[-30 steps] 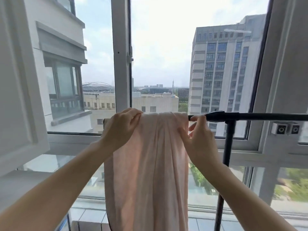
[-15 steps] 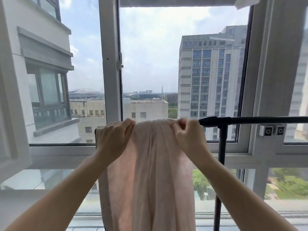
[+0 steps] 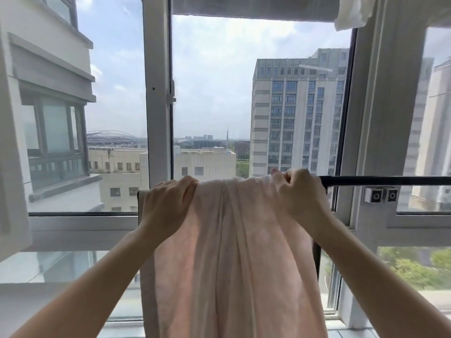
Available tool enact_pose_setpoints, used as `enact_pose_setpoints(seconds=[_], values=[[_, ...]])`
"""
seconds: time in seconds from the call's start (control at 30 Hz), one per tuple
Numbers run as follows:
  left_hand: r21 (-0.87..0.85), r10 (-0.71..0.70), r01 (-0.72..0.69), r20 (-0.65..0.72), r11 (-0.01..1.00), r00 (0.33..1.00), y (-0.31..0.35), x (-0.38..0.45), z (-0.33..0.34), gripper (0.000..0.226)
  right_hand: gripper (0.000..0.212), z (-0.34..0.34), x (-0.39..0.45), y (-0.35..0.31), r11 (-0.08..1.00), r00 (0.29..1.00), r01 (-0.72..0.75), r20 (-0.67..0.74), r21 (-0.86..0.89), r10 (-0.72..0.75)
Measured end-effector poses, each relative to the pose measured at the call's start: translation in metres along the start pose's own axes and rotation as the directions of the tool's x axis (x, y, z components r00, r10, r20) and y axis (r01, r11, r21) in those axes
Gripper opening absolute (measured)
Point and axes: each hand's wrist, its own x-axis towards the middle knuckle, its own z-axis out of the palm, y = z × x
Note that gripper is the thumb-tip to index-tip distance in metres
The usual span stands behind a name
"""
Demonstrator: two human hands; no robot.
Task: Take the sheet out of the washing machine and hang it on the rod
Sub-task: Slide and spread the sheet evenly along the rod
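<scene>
Pale pink sheet [image 3: 234, 259] draped over the black rod [image 3: 380, 180] in front of the window frame [image 3: 157, 93], hanging down in long folds. Left hand [image 3: 166, 203] curled over the sheet's left top edge, gripping it; right hand [image 3: 300, 191] pinching bunched fabric at the right top edge, against the rod

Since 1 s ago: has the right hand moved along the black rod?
Yes. The right hand slid rightward along the black metal rod, pulling the pale pink sheet wider; it now covers the rod's upright joint, which was exposed earlier.
</scene>
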Motion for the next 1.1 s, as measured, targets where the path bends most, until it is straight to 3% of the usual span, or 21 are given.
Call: enact_pose_setpoints(seconds=[0.1, 0.23, 0.37, 0.53, 0.67, 0.73, 0.9, 1.0, 1.07, 1.1], values=[[-0.018, 0.004, -0.004, -0.010, 1.000, 1.000, 0.002, 0.000, 0.000, 0.041, 0.052, 0.020, -0.023, -0.008, 0.992, 0.971, -0.026, 0.231, -0.122, 0.054], [-0.018, -0.007, 0.007, -0.003, 1.000, 1.000, -0.001, 0.000, -0.001, 0.039, 0.040, 0.040, -0.030, -0.021, 0.975, 0.947, -0.157, 0.305, 0.158, 0.103], [-0.024, -0.001, 0.001, 0.000, 1.000, 1.000, -0.006, 0.000, -0.002, 0.037, 0.021, 0.052, -0.025, -0.027, 0.980, 0.992, -0.048, 0.128, 0.192, 0.024], [0.031, 0.013, -0.012, -0.025, 0.999, 1.000, -0.001, -0.002, -0.001, 0.036, 0.025, 0.032, -0.006, -0.031, 0.969, 0.998, -0.001, -0.060, 0.247, 0.017], [0.069, 0.021, -0.017, -0.063, 0.998, 0.998, -0.004, -0.004, -0.005, 0.030, 0.023, 0.002, 0.018, -0.011, 0.970, 0.974, -0.043, -0.206, 0.237, 0.093], [0.077, 0.022, -0.017, -0.060, 0.997, 0.998, -0.009, -0.004, -0.006, 0.030, 0.023, -0.008, 0.023, 0.007, 0.979, 0.959, -0.086, -0.252, 0.183, 0.132], [0.029, 0.042, -0.040, -0.056, 0.999, 0.998, -0.003, -0.003, -0.004, 0.034, 0.030, -0.018, 0.002, 0.016, 0.977, 0.985, -0.152, -0.102, -0.148, 0.138], [0.014, 0.044, -0.043, -0.060, 0.999, 0.997, -0.003, -0.005, -0.006, 0.034, 0.044, -0.022, -0.013, -0.001, 0.853, 0.982, -0.184, -0.129, -0.489, 0.138], [0.014, 0.046, -0.045, -0.057, 0.999, 0.997, -0.003, -0.005, -0.008, 0.033, 0.049, -0.019, -0.024, -0.015, 0.790, 0.976, -0.122, -0.215, -0.600, -0.013], [0.012, 0.050, -0.050, -0.059, 0.999, 0.997, -0.002, -0.005, -0.009, 0.033, 0.048, -0.015, -0.027, -0.021, 0.797, 0.966, -0.012, -0.212, -0.604, -0.147]])
